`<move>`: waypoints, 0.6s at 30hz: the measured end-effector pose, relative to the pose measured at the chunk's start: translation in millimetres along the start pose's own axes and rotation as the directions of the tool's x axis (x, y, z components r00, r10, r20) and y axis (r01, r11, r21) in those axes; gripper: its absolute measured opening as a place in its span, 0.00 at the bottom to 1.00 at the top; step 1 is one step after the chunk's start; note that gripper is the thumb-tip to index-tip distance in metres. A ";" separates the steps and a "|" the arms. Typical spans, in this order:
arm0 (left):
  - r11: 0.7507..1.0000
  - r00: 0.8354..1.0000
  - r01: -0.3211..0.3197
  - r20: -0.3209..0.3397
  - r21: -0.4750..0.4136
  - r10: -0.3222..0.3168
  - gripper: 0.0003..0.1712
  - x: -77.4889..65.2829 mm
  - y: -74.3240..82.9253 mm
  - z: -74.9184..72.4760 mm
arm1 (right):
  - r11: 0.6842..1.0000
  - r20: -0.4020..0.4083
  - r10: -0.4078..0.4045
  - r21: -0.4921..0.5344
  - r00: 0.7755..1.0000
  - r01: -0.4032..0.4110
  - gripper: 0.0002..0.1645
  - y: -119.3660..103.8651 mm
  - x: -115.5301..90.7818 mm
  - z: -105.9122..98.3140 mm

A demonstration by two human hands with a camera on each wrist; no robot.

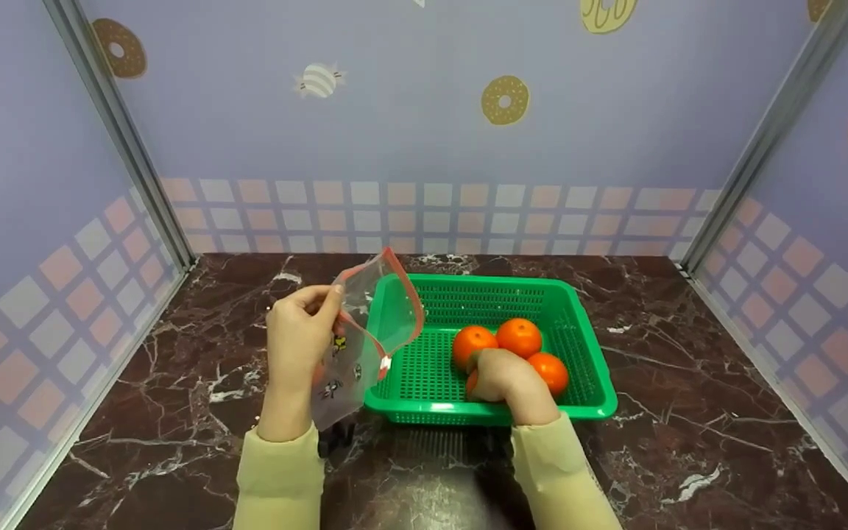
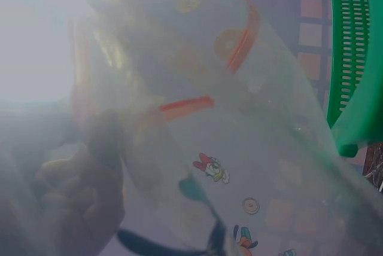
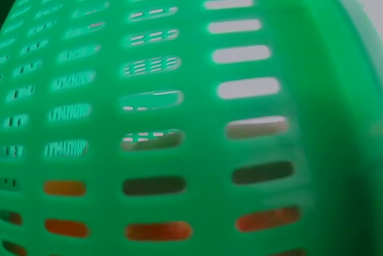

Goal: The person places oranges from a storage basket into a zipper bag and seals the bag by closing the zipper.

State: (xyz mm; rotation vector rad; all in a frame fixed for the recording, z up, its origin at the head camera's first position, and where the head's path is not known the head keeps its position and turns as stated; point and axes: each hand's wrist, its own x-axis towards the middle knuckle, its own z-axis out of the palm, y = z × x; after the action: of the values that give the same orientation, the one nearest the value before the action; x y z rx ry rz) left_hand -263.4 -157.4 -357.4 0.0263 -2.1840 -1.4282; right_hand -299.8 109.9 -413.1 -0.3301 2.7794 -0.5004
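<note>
In the head view my left hand (image 1: 297,327) pinches the rim of a clear zip bag (image 1: 347,375) with a red-orange seal and small cartoon prints. The bag's mouth gapes towards the basket. An orange-coloured patch shows at the bag beside my wrist; what it is I cannot tell. The left wrist view looks through the bag (image 2: 257,148), with blurred fingers (image 2: 78,196) at lower left. My right hand (image 1: 505,375) reaches into the green basket (image 1: 439,408) and grips an orange (image 1: 471,384), mostly hidden under it. Around that hand lie three more oranges (image 1: 519,338).
The basket's slotted wall (image 3: 200,148) fills the right wrist view, with orange showing through the lower slots. Dark marbled table (image 1: 689,412) surrounds the basket. Patterned panels (image 1: 424,140) enclose the back and both sides. A dark object (image 1: 336,438) sits below the bag, partly hidden.
</note>
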 end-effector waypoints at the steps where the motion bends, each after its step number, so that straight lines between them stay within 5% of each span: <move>1: 1.000 1.000 0.001 0.001 0.000 -0.001 0.14 -0.2 0.2 0.0 | 1.000 -0.004 -0.002 0.007 1.000 0.002 0.13 0.2 -0.3 -0.1; 18: 1.000 1.000 0.008 0.006 -0.011 -0.008 0.14 0.0 0.7 0.3 | 0.993 -0.068 -0.044 0.103 0.997 0.051 0.31 -2.0 -7.8 -10.4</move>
State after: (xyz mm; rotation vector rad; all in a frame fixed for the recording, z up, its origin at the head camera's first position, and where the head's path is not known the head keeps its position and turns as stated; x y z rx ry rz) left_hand -263.3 -156.8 -356.9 0.0275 -2.1835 -1.4463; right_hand -295.6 113.3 -401.1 -0.3627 2.8004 -0.6766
